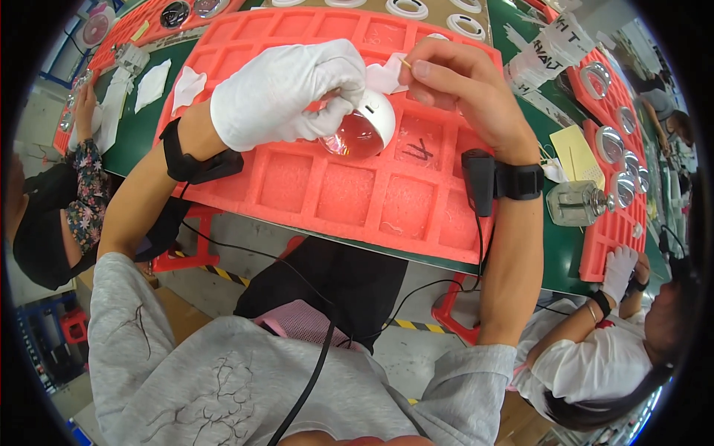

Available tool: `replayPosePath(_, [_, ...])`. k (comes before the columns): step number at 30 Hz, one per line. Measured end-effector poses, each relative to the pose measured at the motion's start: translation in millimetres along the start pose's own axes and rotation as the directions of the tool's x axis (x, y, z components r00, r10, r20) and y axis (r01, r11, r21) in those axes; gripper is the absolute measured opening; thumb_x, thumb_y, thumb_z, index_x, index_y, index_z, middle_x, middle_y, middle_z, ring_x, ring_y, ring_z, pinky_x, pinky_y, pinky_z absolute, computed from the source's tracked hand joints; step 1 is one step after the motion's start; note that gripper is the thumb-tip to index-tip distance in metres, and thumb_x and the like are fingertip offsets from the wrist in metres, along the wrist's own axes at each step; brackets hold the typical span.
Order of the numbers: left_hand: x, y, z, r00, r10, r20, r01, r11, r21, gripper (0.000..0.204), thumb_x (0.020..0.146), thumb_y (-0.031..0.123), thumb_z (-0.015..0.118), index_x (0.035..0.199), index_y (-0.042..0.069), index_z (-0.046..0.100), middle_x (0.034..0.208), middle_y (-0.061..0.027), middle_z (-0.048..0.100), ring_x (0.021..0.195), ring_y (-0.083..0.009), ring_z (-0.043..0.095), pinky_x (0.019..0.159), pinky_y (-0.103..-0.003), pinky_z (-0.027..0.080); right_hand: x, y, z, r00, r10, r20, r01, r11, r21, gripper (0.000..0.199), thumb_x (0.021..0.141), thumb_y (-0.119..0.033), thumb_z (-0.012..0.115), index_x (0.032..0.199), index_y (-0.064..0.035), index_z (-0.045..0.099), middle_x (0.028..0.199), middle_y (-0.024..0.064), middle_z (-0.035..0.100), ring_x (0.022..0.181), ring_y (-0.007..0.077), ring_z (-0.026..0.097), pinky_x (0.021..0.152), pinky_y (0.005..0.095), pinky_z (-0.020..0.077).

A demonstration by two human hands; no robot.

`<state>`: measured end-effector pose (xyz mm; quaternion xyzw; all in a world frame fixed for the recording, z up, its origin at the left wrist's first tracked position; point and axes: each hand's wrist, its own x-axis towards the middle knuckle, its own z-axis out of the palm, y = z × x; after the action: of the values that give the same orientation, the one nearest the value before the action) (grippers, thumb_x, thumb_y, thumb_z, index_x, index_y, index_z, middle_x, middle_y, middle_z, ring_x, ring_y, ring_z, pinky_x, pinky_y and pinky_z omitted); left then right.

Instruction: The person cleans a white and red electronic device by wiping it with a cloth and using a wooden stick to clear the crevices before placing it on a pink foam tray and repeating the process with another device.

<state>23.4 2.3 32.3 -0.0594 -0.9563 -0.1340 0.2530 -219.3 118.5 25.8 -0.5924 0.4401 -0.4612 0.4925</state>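
My left hand (286, 93), in a white glove, is closed on a rounded white housing (382, 119) with a shiny reddish domed lens (355, 138). It is held tilted over the red foam tray (286, 182). My bare right hand (467, 83) is just to the right, thumb and forefinger pinched on a thin yellowish stick (406, 64). A piece of white cloth (384, 76) lies between the hands, by the stick's end; whether the stick touches it I cannot tell. The gloved fingers hide part of the housing.
White wipes (153, 85) lie on the green table (132, 141) at left. White rings (407, 8) sit at the far edge. On the right are a glass bottle (574, 203), yellow paper (578, 154) and another foam tray (595, 249) with lenses. Co-workers sit on both sides.
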Motion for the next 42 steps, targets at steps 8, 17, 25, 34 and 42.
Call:
replayPosePath(8, [-2, -6, 2, 0.999, -0.028, -0.037, 0.026, 0.998, -0.063, 0.02, 0.081, -0.003, 0.068, 0.095, 0.007, 0.056, 0.093, -0.0061, 0.059, 0.083, -0.0227, 0.062, 0.073, -0.032, 0.053, -5, -18, 11, 0.977, -0.212, -0.013, 0.187, 0.889, -0.419, 0.017, 0.097, -0.016, 0.061, 0.098, -0.0007, 0.067, 0.085, 0.0018, 0.063, 0.07, 0.0097, 0.05, 0.065, 0.026, 0.0411])
replayPosePath(17, [18, -32, 3, 0.896, 0.048, -0.441, -0.338, 0.716, -0.61, 0.027, 0.106, 0.024, 0.048, 0.093, 0.003, 0.058, 0.08, -0.0032, 0.058, 0.071, -0.0103, 0.057, 0.068, -0.025, 0.05, 4, -13, 20, 0.955, -0.111, -0.275, 0.058, 0.979, -0.196, 0.022, 0.104, -0.02, 0.054, 0.105, -0.0005, 0.065, 0.076, -0.0016, 0.054, 0.068, 0.0054, 0.043, 0.059, 0.0238, 0.0328])
replayPosePath(25, [5, 13, 16, 0.844, -0.39, 0.369, 0.525, 0.744, -0.413, 0.054, 0.077, 0.013, 0.081, 0.122, 0.002, 0.054, 0.1, -0.0142, 0.067, 0.083, -0.0208, 0.068, 0.079, -0.034, 0.055, 16, -24, 41, 0.906, -0.156, -0.394, 0.29, 0.905, 0.31, 0.027, 0.108, -0.025, 0.045, 0.109, -0.0029, 0.06, 0.071, -0.0053, 0.038, 0.062, 0.0064, 0.029, 0.051, 0.0242, 0.0235])
replayPosePath(34, [5, 4, 35, 0.943, -0.239, 0.23, 0.317, 0.854, -0.412, 0.067, 0.066, 0.02, 0.088, 0.121, 0.001, 0.054, 0.107, -0.0184, 0.065, 0.099, -0.0312, 0.066, 0.082, -0.041, 0.055, 42, -40, 63, 0.93, -0.313, -0.192, 0.366, 0.75, 0.551, 0.036, 0.111, -0.035, 0.036, 0.094, -0.0073, 0.05, 0.068, -0.0029, 0.034, 0.058, 0.0092, 0.024, 0.044, 0.0236, 0.02])
replayPosePath(42, [-4, -23, 27, 0.917, -0.141, 0.374, 0.386, 0.552, -0.739, 0.07, 0.065, 0.029, 0.09, 0.121, 0.004, 0.055, 0.112, -0.0149, 0.062, 0.103, -0.0346, 0.061, 0.084, -0.043, 0.052, 38, -27, 83, 0.909, -0.361, -0.207, 0.413, 0.846, 0.336, 0.043, 0.111, -0.041, 0.032, 0.083, -0.01, 0.044, 0.062, -0.0011, 0.035, 0.049, 0.0077, 0.022, 0.04, 0.0236, 0.0179])
